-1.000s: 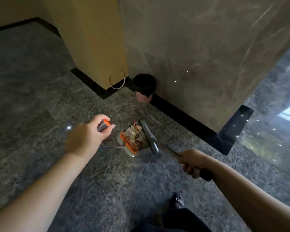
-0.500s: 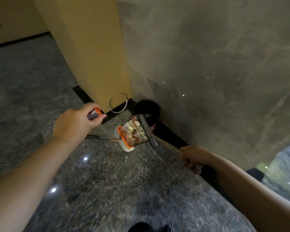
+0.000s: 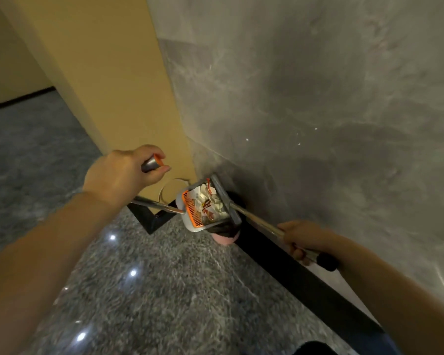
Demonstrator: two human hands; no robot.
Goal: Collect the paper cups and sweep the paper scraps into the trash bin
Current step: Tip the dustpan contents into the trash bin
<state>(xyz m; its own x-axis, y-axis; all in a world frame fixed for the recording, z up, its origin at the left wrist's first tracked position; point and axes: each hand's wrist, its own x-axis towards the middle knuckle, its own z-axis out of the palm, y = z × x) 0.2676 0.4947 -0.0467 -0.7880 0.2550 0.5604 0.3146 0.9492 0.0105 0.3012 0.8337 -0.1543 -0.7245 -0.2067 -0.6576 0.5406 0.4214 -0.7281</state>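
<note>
My left hand [image 3: 121,172] grips the metal handle of a white dustpan [image 3: 195,228] with an orange comb edge. The pan is raised off the floor and holds crumpled paper scraps [image 3: 210,203] with red print. It hangs right over the pink trash bin [image 3: 226,239] with a black liner, which stands against the wall and is mostly hidden by the pan. My right hand [image 3: 300,239] grips the metal broom handle, and the grey broom head [image 3: 226,201] rests against the pan's far side.
A yellow pillar [image 3: 108,73] and a grey marble wall [image 3: 318,98] meet in the corner behind the bin, with a black baseboard [image 3: 292,272] along the wall. A white cable loop [image 3: 164,190] lies at the pillar's foot. Speckled grey floor [image 3: 151,290] stretches toward me.
I have come closer to the corner. The dustpan with the scraps has risen from the floor and moved forward until it is over the bin, with the broom head following it.
</note>
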